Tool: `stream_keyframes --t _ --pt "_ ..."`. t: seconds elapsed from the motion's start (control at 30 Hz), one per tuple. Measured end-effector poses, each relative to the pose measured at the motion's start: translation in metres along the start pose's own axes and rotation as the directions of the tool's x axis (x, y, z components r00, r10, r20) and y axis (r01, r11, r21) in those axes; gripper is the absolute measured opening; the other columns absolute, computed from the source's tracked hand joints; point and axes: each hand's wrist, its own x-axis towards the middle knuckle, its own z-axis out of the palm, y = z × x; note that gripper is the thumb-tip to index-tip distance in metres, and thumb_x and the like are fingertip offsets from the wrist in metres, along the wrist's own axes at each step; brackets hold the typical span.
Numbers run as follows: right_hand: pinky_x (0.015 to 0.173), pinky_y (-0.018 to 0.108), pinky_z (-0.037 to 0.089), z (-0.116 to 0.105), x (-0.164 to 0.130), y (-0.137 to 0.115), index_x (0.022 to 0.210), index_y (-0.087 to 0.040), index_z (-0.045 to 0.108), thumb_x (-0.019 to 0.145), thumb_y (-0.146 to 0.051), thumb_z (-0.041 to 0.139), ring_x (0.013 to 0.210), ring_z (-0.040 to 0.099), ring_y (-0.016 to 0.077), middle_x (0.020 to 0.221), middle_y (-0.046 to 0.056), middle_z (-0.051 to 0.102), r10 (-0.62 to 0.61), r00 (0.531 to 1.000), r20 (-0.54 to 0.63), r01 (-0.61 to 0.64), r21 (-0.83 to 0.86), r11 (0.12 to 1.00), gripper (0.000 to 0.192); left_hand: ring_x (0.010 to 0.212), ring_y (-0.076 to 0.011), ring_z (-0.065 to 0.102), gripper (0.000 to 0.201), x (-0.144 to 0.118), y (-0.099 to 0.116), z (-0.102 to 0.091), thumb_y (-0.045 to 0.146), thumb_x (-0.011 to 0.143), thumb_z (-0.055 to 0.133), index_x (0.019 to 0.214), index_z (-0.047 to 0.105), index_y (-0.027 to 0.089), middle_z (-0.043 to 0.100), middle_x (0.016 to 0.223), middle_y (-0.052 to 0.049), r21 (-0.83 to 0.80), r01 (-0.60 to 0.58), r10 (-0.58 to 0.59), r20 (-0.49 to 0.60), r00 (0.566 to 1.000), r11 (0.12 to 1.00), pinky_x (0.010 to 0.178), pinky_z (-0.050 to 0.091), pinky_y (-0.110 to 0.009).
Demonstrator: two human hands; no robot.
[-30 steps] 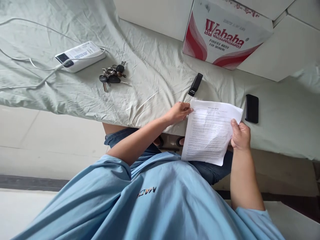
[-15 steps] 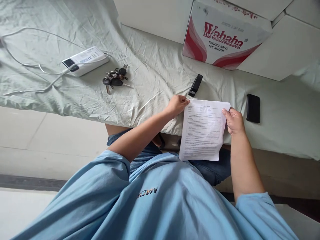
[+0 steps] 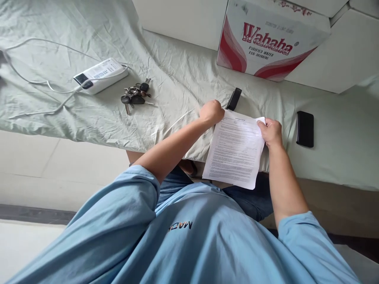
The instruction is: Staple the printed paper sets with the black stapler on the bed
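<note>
Printed paper (image 3: 233, 152), one sheet or a thin stack, hangs over the front edge of the cloth-covered surface, above my lap. My left hand (image 3: 211, 113) is closed on its upper left corner, the fingertips mostly hidden. At the upper right corner, my right hand (image 3: 271, 132) pinches the paper with the thumb on top. Just behind the paper's top edge lies a black stapler (image 3: 234, 98), its near end partly covered by my left hand and the paper.
A pale green cloth (image 3: 183, 63) covers the surface. A bunch of keys (image 3: 136, 94) and a white power bank (image 3: 100, 75) with a white cable lie to the left. A black phone (image 3: 305, 129) lies at the right. A Wahaha carton (image 3: 269, 43) stands behind.
Both hands have shifted slightly up, the right one also leftward. The paper has tilted, its lower end swinging left, and now covers the stapler's near end.
</note>
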Motion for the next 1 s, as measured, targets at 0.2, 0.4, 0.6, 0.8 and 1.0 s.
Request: stream_keyframes --t 0.2,0.4,0.6,0.8,1.0 --pt "0.066 0.036 0.029 -0.003 -0.012 0.014 0.071 -0.028 0.051 0.097 -0.063 0.069 0.068 0.036 0.0166 0.064 -0.004 0.038 -0.043 0.994 -0.099 0.045 0.015 0.999 0.048 0.121 -0.0359 0.084 0.031 -0.014 -0.005 0.009 0.028 0.115 0.058 0.126 0.086 0.022 0.090 0.122 -0.015 0.081 -0.055 0.059 -0.043 0.997 0.995 0.104 0.061 -0.045" --pt "0.066 0.036 0.030 -0.014 -0.006 0.025 0.077 -0.027 0.059 0.099 -0.068 0.072 0.068 0.037 0.0167 0.065 -0.004 0.041 -0.068 0.994 -0.089 0.071 0.025 0.997 0.049 0.131 -0.0290 0.082 0.062 -0.003 -0.029 0.025 0.016 0.106 0.061 0.167 0.067 0.026 0.090 0.138 -0.008 -0.073 -0.234 0.228 -0.090 0.970 0.969 0.115 0.061 -0.041" --pt "0.068 0.036 0.032 -0.015 -0.008 0.025 0.078 -0.027 0.058 0.101 -0.067 0.072 0.068 0.038 0.0167 0.065 -0.005 0.041 -0.083 0.992 -0.098 0.086 0.026 0.996 0.048 0.119 -0.0278 0.082 0.068 0.004 -0.042 0.032 0.020 0.107 0.058 0.174 0.062 0.027 0.090 0.140 -0.009 -0.117 -0.298 0.291 -0.072 0.954 0.947 0.113 0.063 -0.044" --pt "0.066 0.036 0.030 -0.015 -0.013 0.022 0.075 -0.028 0.053 0.100 -0.078 0.068 0.067 0.037 0.0164 0.064 -0.004 0.041 -0.094 0.990 -0.104 0.097 0.026 0.995 0.058 0.121 -0.0242 0.076 0.066 0.002 -0.048 0.034 0.013 0.110 0.046 0.165 0.073 0.037 0.071 0.169 -0.006 -0.119 -0.443 0.420 -0.174 0.890 0.889 0.109 0.063 -0.044" --pt "0.065 0.035 0.032 -0.013 -0.012 0.024 0.076 -0.028 0.053 0.101 -0.086 0.068 0.068 0.037 0.0168 0.064 -0.005 0.039 -0.098 0.989 -0.112 0.104 0.046 0.993 0.064 0.132 -0.0260 0.069 0.073 0.006 -0.053 0.043 0.001 0.102 0.042 0.146 0.087 0.039 0.064 0.172 -0.002 -0.041 -0.458 0.441 -0.203 0.874 0.888 0.113 0.064 -0.049"
